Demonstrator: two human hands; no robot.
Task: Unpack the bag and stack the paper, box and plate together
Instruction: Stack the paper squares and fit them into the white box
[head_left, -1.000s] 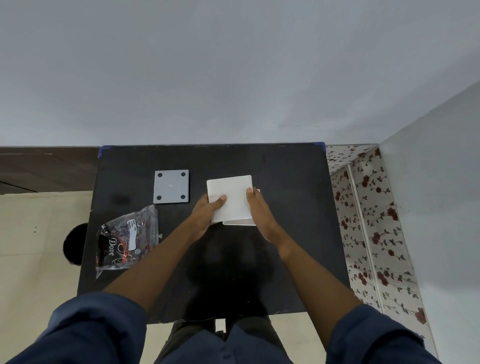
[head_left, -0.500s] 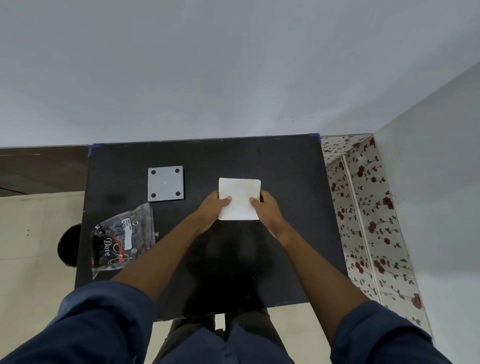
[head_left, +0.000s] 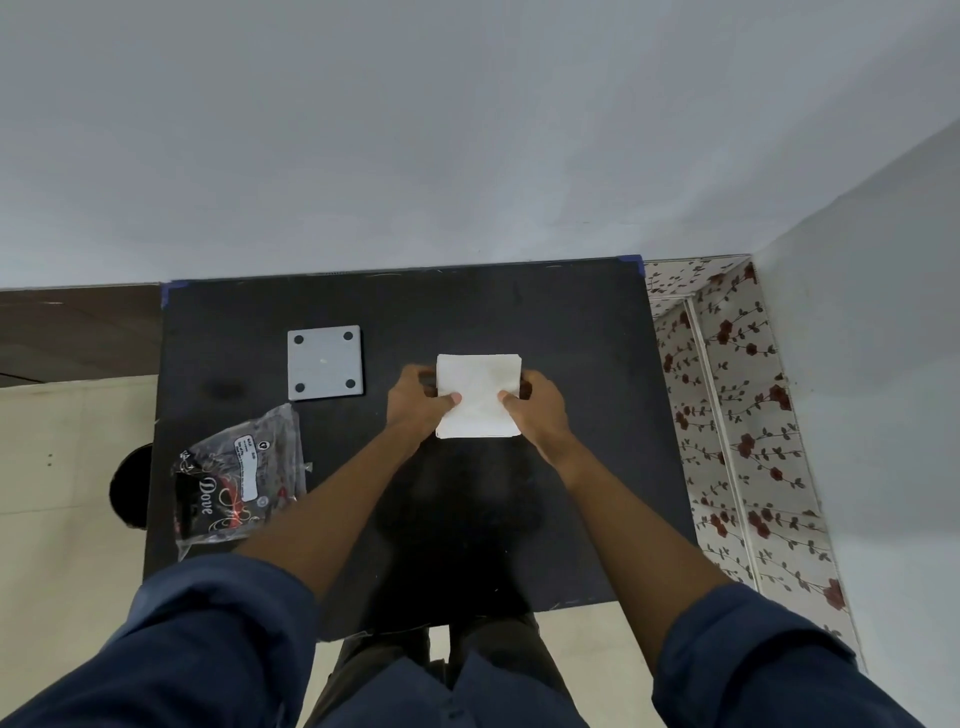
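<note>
A white square sheet of paper (head_left: 478, 389) lies on top of a white box, of which only thin edges show beneath it, at the middle of the black table (head_left: 571, 338). My left hand (head_left: 418, 400) grips the stack's left side, thumb on the paper. My right hand (head_left: 537, 405) grips its right side the same way. A grey square plate (head_left: 324, 362) with a dark dot in each corner lies flat to the left, apart from the stack. A crumpled clear plastic bag (head_left: 241, 480) with "Dove" print lies at the table's left front.
A grey wall runs just behind the table's far edge. A floral-patterned surface (head_left: 737, 441) borders the right edge, with another wall beyond it. A dark round object (head_left: 130, 488) sits on the floor left of the table.
The paper was askew over the box a second ago; it now sits squared on it. Both hands have shifted from the near edge to the stack's left and right sides.
</note>
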